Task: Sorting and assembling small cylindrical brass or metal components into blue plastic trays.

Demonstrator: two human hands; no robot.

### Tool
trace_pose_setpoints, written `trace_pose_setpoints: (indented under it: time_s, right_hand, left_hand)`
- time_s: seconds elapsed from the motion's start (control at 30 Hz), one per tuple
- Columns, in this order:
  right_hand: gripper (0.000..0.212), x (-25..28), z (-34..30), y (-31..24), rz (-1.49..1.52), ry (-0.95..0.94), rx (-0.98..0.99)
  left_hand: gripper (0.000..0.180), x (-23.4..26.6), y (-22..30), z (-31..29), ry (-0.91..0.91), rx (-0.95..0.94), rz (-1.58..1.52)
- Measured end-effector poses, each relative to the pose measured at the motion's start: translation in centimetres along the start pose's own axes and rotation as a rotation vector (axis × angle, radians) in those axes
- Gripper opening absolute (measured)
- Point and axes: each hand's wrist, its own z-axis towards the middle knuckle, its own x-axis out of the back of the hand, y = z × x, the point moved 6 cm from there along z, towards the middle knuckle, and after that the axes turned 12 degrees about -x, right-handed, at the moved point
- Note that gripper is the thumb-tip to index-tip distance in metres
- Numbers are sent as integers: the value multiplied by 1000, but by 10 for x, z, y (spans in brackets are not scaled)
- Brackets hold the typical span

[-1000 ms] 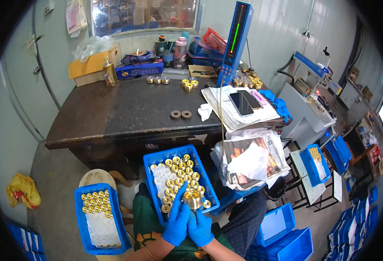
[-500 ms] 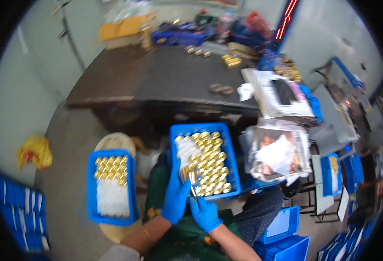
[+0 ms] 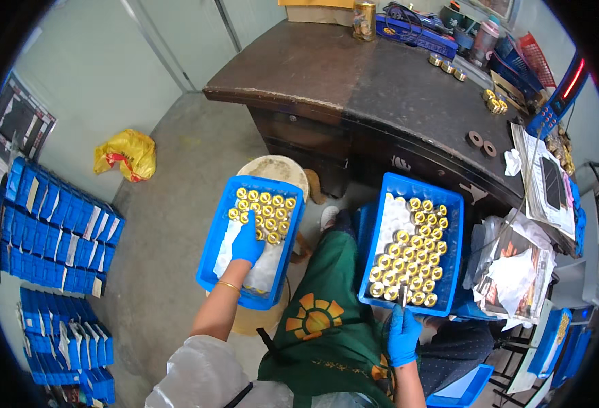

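Note:
My left hand, in a blue glove, reaches into the left blue tray. Its fingers are pressed together, with the tips among short brass cylinders standing in rows; whatever they pinch is hidden. White sheeting lines that tray. My right hand, also gloved, is closed around a slim metal tool that points up over the near edge of the right blue tray. This second tray holds many more brass cylinders beside white sheeting.
The left tray rests on a round stool. A dark desk runs across the back, with brass pieces and two brown rings. Stacked blue trays stand at left, near a yellow bag. Papers lie at right.
The view has swung left. My left hand has gone from the right tray to the left one. My right hand still holds the tool, now apart from the left hand.

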Motion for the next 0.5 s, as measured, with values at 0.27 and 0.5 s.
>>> trace_pose_setpoints:
  time_s: [0.27, 0.5]
  right_hand:
    - [23, 3, 1, 1, 4, 15, -57]
    - [20, 2, 4, -8, -27, -9, -48]
  left_hand:
    - [102, -10, 18, 1, 112, -113, -118]
    - [88, 34, 86, 30, 78, -312, 234]
